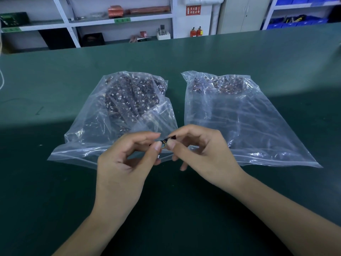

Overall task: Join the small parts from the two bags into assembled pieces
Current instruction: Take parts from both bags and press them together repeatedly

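Two clear zip bags lie side by side on the green table [55, 182]. The left bag [118, 108] is well filled with small dark wired parts with white connectors. The right bag [239, 115] has a smaller heap of such parts at its far end. Between the bags' near edges, my left hand [121, 163] and my right hand [204, 150] meet fingertip to fingertip. Both pinch one small dark part with thin yellow wires [166, 142], the left thumb and forefinger on its near end, the right on its far end. Most of the part is hidden by fingers.
Behind the table's far edge stand white shelves [120, 19] with boxes and tools, two red fire extinguishers [196, 32] on the floor, and blue bins [295, 21] at the right. A white cable [1, 78] crosses the table's left edge.
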Demonstrator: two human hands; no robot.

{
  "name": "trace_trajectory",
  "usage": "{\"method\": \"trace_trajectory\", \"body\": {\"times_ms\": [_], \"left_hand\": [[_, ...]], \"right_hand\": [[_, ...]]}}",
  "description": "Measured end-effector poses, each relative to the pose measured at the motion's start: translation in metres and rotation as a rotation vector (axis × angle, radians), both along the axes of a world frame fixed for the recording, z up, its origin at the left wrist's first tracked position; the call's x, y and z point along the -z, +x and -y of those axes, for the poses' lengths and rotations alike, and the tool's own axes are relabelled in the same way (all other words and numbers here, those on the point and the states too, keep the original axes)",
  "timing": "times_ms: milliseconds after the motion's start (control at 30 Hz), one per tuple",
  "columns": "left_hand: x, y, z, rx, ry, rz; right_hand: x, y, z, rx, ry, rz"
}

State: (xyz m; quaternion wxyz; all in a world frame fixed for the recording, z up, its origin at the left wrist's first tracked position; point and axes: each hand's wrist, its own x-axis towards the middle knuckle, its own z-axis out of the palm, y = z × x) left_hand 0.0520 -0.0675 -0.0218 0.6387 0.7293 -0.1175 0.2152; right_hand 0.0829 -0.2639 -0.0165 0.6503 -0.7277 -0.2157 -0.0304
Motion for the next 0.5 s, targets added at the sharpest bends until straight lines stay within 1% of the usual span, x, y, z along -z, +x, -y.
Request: {"method": "trace_trajectory", "body": {"times_ms": [100,167,233,333,433,500], "left_hand": [[0.001,-0.001,0.000,-0.016,0.046,0.055],[0.002,-0.001,-0.001,-0.037,0.129,0.104],[0.002,0.000,-0.003,-0.068,0.245,0.158],[0.003,0.000,-0.002,-0.091,0.386,0.240],[0.005,0.000,0.002,-0.068,0.466,0.287],[0.006,0.001,0.005,-0.061,0.500,0.295]], "right_hand": [[-0.006,0.008,0.013,0.073,-0.287,0.274],[-0.013,0.017,0.027,0.073,-0.436,0.364],[-0.018,0.025,0.042,0.049,-0.538,0.351],[-0.020,0.034,0.061,0.020,-0.654,0.279],[-0.021,0.038,0.072,-0.017,-0.763,0.179],[-0.020,0.040,0.077,-0.032,-0.796,0.148]]}}
